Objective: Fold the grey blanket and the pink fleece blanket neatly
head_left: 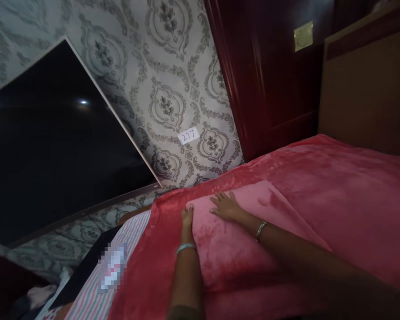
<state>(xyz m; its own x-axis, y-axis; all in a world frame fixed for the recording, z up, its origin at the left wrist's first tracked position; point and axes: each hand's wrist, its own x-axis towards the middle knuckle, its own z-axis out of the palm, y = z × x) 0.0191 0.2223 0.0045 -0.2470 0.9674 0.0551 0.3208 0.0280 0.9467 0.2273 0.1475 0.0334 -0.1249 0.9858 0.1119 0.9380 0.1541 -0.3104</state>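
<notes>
A pink plush blanket (233,253) lies folded over itself on a red one spread across the bed. At the far left corner of the fold is my left hand (187,217), seen edge-on. Its thumb rests on the corner and the other fingers are mostly hidden, apparently closed round the blanket's edge. My right hand (226,207) lies flat on top of the fold, a little to the right, with fingers spread. Each wrist wears a bracelet.
The red blanket (143,262) covers a striped sheet (93,280). A blurred pale packet (112,268) lies at the left. Beyond stand a large dark television (60,138), a patterned wall with a "277" label (189,135), a dark red panel (270,75) and a brown box (370,89).
</notes>
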